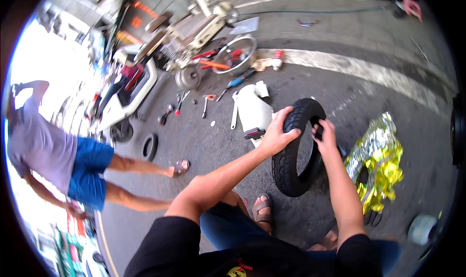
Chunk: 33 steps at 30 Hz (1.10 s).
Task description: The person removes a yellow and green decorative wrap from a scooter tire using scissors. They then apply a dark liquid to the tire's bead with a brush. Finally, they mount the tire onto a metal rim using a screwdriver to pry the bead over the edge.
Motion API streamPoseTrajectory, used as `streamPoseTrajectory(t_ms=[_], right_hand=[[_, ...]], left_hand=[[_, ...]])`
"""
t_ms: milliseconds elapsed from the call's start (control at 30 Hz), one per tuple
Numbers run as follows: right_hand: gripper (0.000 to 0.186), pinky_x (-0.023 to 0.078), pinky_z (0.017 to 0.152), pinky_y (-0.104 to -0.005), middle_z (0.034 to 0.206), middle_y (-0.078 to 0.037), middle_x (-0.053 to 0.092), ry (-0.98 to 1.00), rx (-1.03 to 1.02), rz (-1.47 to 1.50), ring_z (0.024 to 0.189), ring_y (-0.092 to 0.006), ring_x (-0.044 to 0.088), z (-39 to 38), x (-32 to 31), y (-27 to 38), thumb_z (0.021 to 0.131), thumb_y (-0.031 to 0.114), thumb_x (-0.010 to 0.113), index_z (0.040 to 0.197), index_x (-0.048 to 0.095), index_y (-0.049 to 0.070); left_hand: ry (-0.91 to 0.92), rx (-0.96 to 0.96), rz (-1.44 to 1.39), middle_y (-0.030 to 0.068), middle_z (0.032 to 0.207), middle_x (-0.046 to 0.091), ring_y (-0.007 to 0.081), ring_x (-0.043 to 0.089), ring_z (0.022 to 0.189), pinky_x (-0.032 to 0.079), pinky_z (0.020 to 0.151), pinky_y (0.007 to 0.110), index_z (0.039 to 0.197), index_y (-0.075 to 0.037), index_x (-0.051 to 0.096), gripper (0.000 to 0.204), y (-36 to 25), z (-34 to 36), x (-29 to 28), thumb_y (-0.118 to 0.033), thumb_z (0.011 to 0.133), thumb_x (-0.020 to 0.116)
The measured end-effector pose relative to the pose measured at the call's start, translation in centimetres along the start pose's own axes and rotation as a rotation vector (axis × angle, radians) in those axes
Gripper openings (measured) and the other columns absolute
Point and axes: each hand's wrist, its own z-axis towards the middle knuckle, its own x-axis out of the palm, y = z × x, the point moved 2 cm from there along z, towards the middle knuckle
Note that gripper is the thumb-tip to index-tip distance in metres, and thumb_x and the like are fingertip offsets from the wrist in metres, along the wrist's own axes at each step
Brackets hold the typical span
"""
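I hold a black tire [286, 172] upright in front of me. My left hand [280, 131] is closed on the tread at its upper left, thumb across the side. My right hand [324, 134] grips the tire's right side, fingers curled at the inner edge. Just left of the tire lie a white plastic panel [255, 109] and a metal wrench [234, 112]. On the right is crumpled silver and yellow foil wrapping [381, 160], partly covering something dark.
A person [48, 146] in blue shorts stands at left beside a loose tire [150, 146]. Beyond are scattered tools [208, 105], a metal basin [245, 49], a spray can [278, 59] and partly dismantled scooters [128, 88]. A plastic jug [420, 228] stands at lower right.
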Motion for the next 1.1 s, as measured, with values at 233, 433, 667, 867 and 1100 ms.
streamPoseTrajectory(t_ms=[233, 433, 667, 867, 1100], right_hand=[[0.047, 0.049, 0.064, -0.0394, 0.092, -0.009, 0.065, 0.515, 0.429, 0.046, 0.081, -0.0257, 0.063, -6.7, 0.8, -3.6, 0.090, 0.058, 0.052, 0.107, 0.058, 0.015], [0.071, 0.050, 0.077, -0.0462, 0.135, -0.004, 0.050, 0.680, 0.263, 0.199, 0.112, -0.0271, 0.055, -9.2, 0.2, -4.7, 0.082, 0.071, 0.051, 0.135, 0.046, 0.025], [0.049, 0.051, 0.081, -0.0474, 0.122, -0.004, 0.059, 0.541, 0.421, 0.413, 0.107, -0.0256, 0.059, -6.5, -3.8, -8.0, 0.092, 0.053, 0.048, 0.127, 0.054, 0.019], [0.057, 0.038, 0.108, -0.0433, 0.140, -0.008, 0.045, 0.892, 0.234, 0.185, 0.132, -0.0252, 0.042, -7.8, 1.2, -2.4, 0.095, 0.050, 0.044, 0.139, 0.041, 0.013], [0.053, 0.041, 0.106, -0.0428, 0.139, -0.009, 0.046, 0.753, 0.282, 0.080, 0.128, -0.0252, 0.047, -10.0, 2.6, -2.6, 0.093, 0.043, 0.053, 0.137, 0.043, 0.014]], left_hand=[[0.103, 0.202, 0.071, 0.0191, 0.132, 0.047, 0.0378, 0.049, 0.121, 0.042, 0.101, 0.041, 0.132, -0.008, 0.044, 0.069, -0.3, -1.1, -1.5, -0.026, 0.069, 0.067], [0.261, 0.357, 0.063, 0.0163, 0.139, 0.043, 0.0375, 0.050, 0.121, 0.045, 0.099, 0.044, 0.131, -0.012, 0.046, 0.069, -1.7, -2.5, -2.1, -0.030, 0.069, 0.070], [0.241, 0.396, 0.025, 0.0170, 0.137, 0.044, 0.0369, 0.050, 0.121, 0.045, 0.099, 0.043, 0.131, -0.011, 0.047, 0.069, -1.5, -2.7, -1.5, -0.030, 0.069, 0.069], [0.253, 0.479, 0.057, 0.0161, 0.141, 0.041, 0.0370, 0.047, 0.124, 0.045, 0.098, 0.045, 0.131, -0.014, 0.047, 0.069, -2.8, -4.6, -0.4, -0.028, 0.068, 0.071], [0.348, 0.536, 0.042, 0.0143, 0.139, 0.043, 0.0353, 0.050, 0.121, 0.048, 0.094, 0.044, 0.129, -0.015, 0.049, 0.070, -1.9, -5.1, -2.1, -0.027, 0.065, 0.073]])
